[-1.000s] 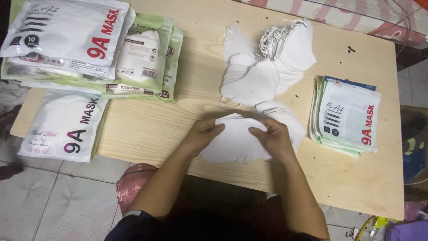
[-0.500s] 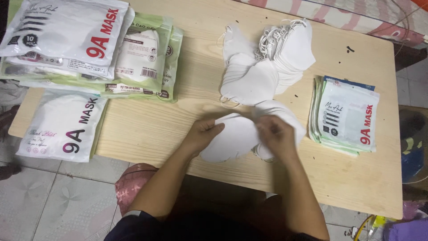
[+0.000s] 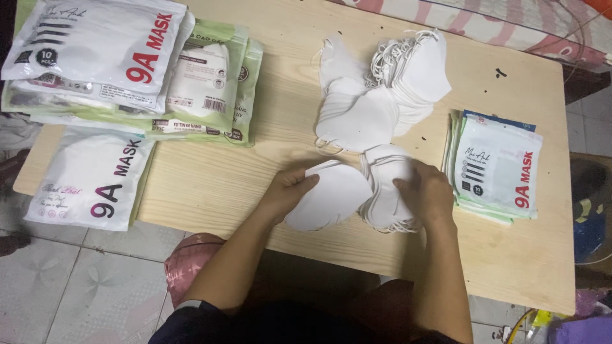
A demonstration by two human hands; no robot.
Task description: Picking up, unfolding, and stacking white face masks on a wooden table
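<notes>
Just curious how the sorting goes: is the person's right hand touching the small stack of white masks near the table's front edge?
Touching. The head view shows the right hand lying flat on the small mask stack, its fingers pressed on top.

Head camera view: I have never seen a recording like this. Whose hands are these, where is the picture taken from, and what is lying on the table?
The camera sits on a person's head and looks down, so both bare hands are that person's own. The left hand holds a flat white mask at its edge. The right hand rests on a small stack of masks. They lie on a pale wooden table. Behind is a bigger pile of loose masks. Printed mask packets lie at the left and right.
</notes>
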